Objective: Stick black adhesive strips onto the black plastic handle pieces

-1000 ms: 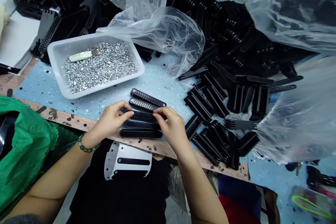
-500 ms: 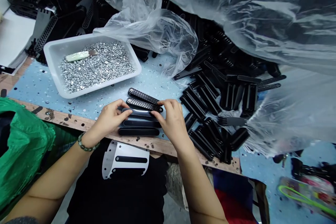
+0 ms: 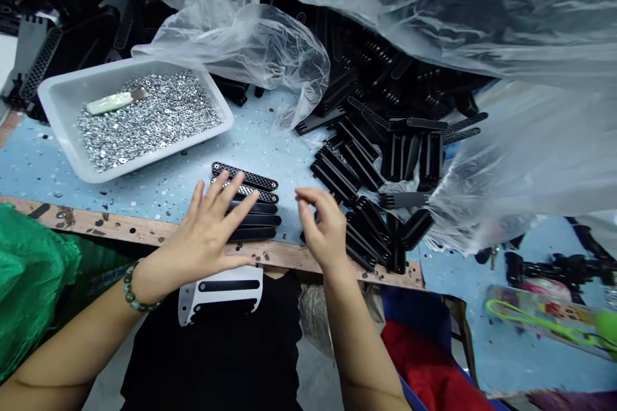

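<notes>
"How were the slim, round-ended black bars (image 3: 263,209) best aligned?"

"With light, even pressure. On the speckled blue bench (image 3: 284,160), they were partly covered by the wide-spread left hand (image 3: 207,234); the right hand (image 3: 324,225) was pinched narrow, any contents unclear."

A bracelet (image 3: 128,289) of round, mottled green beads circles the left wrist (image 3: 157,276). Right of the bracelet, a plain black garment (image 3: 212,363) with a wavy edge covers the body.
</notes>
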Available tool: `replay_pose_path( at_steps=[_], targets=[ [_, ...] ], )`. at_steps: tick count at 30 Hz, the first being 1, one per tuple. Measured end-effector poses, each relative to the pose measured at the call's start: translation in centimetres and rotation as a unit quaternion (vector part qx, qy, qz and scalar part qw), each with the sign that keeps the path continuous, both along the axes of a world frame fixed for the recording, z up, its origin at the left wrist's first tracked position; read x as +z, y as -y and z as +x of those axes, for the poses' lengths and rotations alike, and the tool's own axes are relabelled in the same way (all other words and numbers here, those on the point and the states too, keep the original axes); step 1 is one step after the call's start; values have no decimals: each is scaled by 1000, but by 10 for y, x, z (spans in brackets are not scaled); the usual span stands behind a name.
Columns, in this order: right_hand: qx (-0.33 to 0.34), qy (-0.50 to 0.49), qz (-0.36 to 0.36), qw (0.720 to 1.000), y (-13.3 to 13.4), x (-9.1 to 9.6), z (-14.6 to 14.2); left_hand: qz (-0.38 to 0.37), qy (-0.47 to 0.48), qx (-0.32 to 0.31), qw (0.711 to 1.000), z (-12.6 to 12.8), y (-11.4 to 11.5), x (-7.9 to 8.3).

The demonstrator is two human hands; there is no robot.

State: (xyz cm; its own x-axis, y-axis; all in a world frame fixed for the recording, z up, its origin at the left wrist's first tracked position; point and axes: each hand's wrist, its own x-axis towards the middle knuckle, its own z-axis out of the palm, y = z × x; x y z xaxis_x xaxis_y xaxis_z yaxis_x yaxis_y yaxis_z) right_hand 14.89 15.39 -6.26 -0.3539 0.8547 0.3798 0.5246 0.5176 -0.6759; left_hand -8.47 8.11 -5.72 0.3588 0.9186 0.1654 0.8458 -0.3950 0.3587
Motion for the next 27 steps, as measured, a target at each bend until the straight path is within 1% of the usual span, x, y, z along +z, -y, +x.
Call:
replay_pose_path(
  at_steps=[2, 5, 8, 10, 12, 15, 18, 21, 23, 27],
  targets=[
    [36, 31, -1, 999, 22, -6, 7, -20, -26, -17, 999, 7, -1, -6],
    [77, 87, 6, 993, 43, -23, 5, -39, -57, -6, 998, 13, -4, -17],
    [61, 107, 70, 990, 49, -37, -1, -50, -88, -5, 995, 15, -7, -21],
    [45, 98, 114, 988, 50, -41, -4, -56, -101, -7, 993, 15, -9, -19],
    [40, 89, 135, 986, 49, -40, -5, -61, -107, -7, 992, 14, -10, -17],
    [34, 99, 112, 988, 48, -35, -7, -56, -114, -8, 992, 15, -10, -18],
    [60, 168, 69, 981, 44, -28, -8, -41, -109, -6, 993, 15, -9, -21],
    [87, 229, 57, 968, 43, -26, -9, -28, -95, 1, 995, 16, -6, -24],
    [76, 222, 70, 970, 44, -29, -10, -26, -94, 1, 995, 17, -6, -25],
    [57, 172, 102, 978, 49, -37, -12, -37, -93, -4, 995, 18, -8, -26]
  ],
)
